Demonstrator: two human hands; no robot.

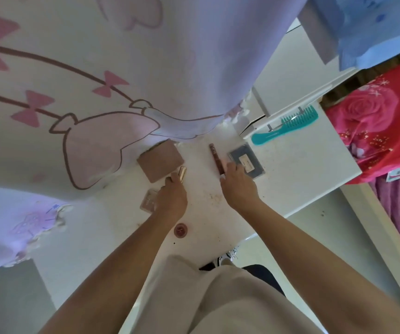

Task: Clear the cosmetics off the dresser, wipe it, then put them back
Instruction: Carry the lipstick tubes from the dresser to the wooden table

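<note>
Clearing appears early. Left hand (172, 196) grips the gold lipstick (182, 173); right hand (238, 183) covers one end of the brown tube (215, 156), grip not discernible. Brown palette (160, 161) and jar (180, 230) lie on the stained desk (302, 165); wiping pending.

Landmark: comb (290, 125), teal. The dresser top (302, 169) under it is white with faint brown smudges.

Just below-left of comb: compact (247, 157), grey-blue with a cream label; slim tube (215, 157), dark brown.

Further left of comb: palette (160, 161), plain mauve-brown; gold tube (182, 173), shiny.

Far below-left of comb: round lid (180, 230), dark red.

Above-left of comb: curtain (97, 68), lilac-white, pink bows, brown outlines.

Right of comb: bedding (372, 112), red with pink roses.
</note>
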